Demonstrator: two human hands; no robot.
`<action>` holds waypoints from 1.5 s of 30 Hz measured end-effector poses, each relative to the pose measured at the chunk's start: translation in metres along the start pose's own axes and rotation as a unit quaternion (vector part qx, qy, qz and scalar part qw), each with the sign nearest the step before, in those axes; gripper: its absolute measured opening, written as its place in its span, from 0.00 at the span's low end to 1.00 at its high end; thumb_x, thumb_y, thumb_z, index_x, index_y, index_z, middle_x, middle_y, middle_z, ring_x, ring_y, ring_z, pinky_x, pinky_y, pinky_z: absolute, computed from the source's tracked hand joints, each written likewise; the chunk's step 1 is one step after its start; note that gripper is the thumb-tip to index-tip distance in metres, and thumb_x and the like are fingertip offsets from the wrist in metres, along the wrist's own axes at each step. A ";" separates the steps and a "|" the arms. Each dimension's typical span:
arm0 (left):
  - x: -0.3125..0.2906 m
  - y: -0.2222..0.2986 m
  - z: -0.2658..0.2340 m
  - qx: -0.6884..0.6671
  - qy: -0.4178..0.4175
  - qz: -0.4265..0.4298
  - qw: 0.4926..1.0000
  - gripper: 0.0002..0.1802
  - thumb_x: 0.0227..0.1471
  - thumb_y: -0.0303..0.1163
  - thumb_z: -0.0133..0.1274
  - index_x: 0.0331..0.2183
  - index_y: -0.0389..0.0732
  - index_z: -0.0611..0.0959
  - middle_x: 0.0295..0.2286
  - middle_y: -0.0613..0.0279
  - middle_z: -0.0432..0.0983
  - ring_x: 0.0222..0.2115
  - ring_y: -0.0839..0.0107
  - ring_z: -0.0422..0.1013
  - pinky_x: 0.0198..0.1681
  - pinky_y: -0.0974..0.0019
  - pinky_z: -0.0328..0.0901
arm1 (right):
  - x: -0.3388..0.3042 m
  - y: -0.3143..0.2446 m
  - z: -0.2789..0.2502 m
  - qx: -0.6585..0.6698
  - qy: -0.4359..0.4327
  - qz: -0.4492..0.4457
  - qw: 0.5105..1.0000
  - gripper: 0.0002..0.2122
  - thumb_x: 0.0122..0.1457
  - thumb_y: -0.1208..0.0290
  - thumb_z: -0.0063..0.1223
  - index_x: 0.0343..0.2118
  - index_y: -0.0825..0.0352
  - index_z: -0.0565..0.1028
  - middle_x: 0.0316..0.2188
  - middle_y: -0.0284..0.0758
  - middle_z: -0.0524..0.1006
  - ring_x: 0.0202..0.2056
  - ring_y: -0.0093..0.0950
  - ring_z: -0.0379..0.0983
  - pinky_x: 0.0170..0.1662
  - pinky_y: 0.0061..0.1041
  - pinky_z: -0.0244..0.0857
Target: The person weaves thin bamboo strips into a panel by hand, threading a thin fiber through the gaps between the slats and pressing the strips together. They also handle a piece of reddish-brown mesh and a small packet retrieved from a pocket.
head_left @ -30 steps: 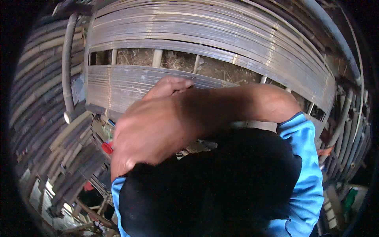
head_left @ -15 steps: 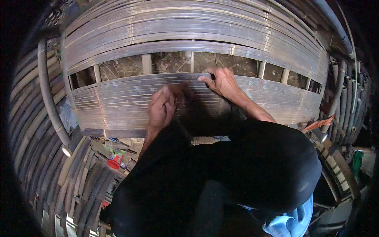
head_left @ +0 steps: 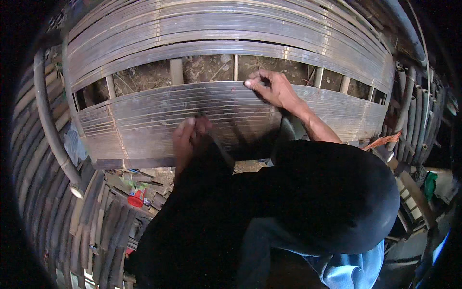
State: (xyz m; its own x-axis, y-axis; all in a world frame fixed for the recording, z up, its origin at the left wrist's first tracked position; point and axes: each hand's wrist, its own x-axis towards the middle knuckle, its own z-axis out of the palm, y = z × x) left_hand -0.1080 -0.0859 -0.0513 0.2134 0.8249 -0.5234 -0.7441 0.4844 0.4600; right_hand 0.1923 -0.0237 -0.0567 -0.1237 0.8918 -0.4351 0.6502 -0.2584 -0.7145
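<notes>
Before me lies a panel of long grey-brown bamboo slats (head_left: 159, 108), laid side by side and bound by pale stitched lines. My right hand (head_left: 276, 91) is at the far edge of its near section, thumb along the edge slat and fingers curled over beyond it, closed on that slat. Lower and to the left, my left hand (head_left: 188, 139) hovers over or touches the near slats, thumb and fingers drawn together in a pinch. Shadow and blur hide what it holds, if anything.
Past a gap crossed by pale crossbars (head_left: 177, 72) lies a far slatted section (head_left: 202, 26). Stacked bamboo poles (head_left: 38, 159) line the left, more poles (head_left: 418, 120) the right. A red cup-like object (head_left: 136, 198) sits among clutter at lower left.
My left hand has moved left and nearer to me, away from the right hand. My right hand remains at the slat edge, and the view has shifted slightly.
</notes>
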 end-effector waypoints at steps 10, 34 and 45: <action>-0.096 0.212 -0.052 0.086 0.133 0.101 0.982 0.23 0.63 0.37 0.49 0.46 0.22 0.74 0.50 0.38 0.72 0.57 0.46 0.64 0.67 0.43 0.52 | 0.037 0.027 0.005 0.063 -0.055 0.046 0.995 0.20 0.58 0.49 0.58 0.39 0.64 0.83 0.31 0.36 0.83 0.35 0.27 0.78 0.42 0.30 0.70; 0.171 -0.041 0.081 0.802 -0.055 0.064 0.591 0.13 0.44 0.36 0.61 0.33 0.42 0.88 0.30 0.42 0.80 0.34 0.46 0.78 0.40 0.48 0.72 | 0.059 0.015 0.011 0.099 -0.081 0.058 0.990 0.14 0.57 0.64 0.53 0.45 0.58 0.81 0.31 0.43 0.83 0.38 0.46 0.79 0.44 0.42 0.71; 0.143 0.061 0.133 0.328 -0.189 -0.222 0.898 0.30 0.55 0.25 0.52 0.60 0.47 0.70 0.37 0.52 0.82 0.23 0.78 0.72 0.21 0.76 0.63 | -0.018 0.016 -0.061 0.555 0.008 -0.075 0.829 0.06 0.64 0.76 0.46 0.37 0.72 0.75 0.17 0.26 0.62 0.22 0.19 0.58 0.45 0.27 0.68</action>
State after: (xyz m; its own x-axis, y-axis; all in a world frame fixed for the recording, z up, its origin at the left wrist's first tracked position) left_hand -0.0387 0.1006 -0.0022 0.6895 0.4884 -0.5349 -0.0258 0.7546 0.6557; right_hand 0.2505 -0.0212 -0.0271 -0.1259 0.9472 -0.2949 -0.4621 -0.3190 -0.8275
